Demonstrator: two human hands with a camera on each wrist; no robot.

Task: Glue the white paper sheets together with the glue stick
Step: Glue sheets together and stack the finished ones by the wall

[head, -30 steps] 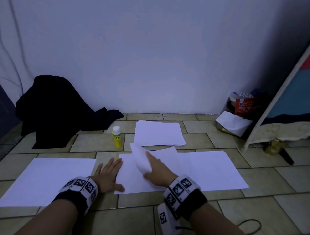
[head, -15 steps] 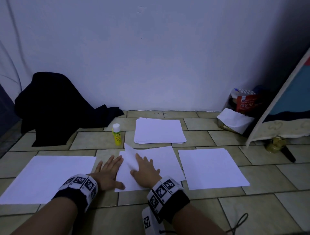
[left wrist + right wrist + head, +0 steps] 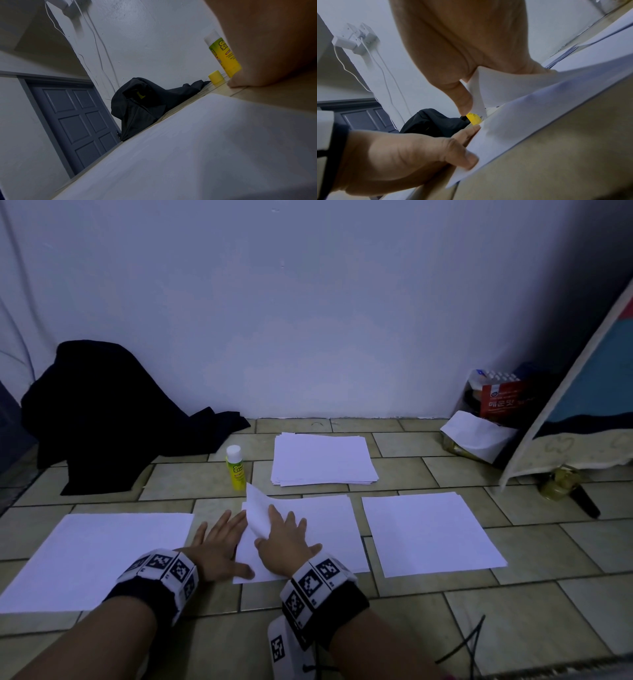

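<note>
Pinching a lifted sheet corner (image 3: 477, 94), right-hand fingers (image 3: 462, 102), plain only wrist-side; left hand (image 3: 219, 546) flat.

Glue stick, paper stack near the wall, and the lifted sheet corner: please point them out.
glue stick (image 3: 235, 469), head view, on its yellow label.
paper stack (image 3: 323, 458), head view, middle of top sheet.
lifted sheet corner (image 3: 257, 505), head view, on the raised flap.

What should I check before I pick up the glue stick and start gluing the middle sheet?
1. Glue stick upright and in reach: ok.
2. Cap on the stick: cannot tell; a yellow cap stands beside it.
3. Left hand pressing the middle sheet's edge: ok.
4. Right hand free: not ok, it holds the lifted corner.
5. Middle sheet flat: not ok.
</note>
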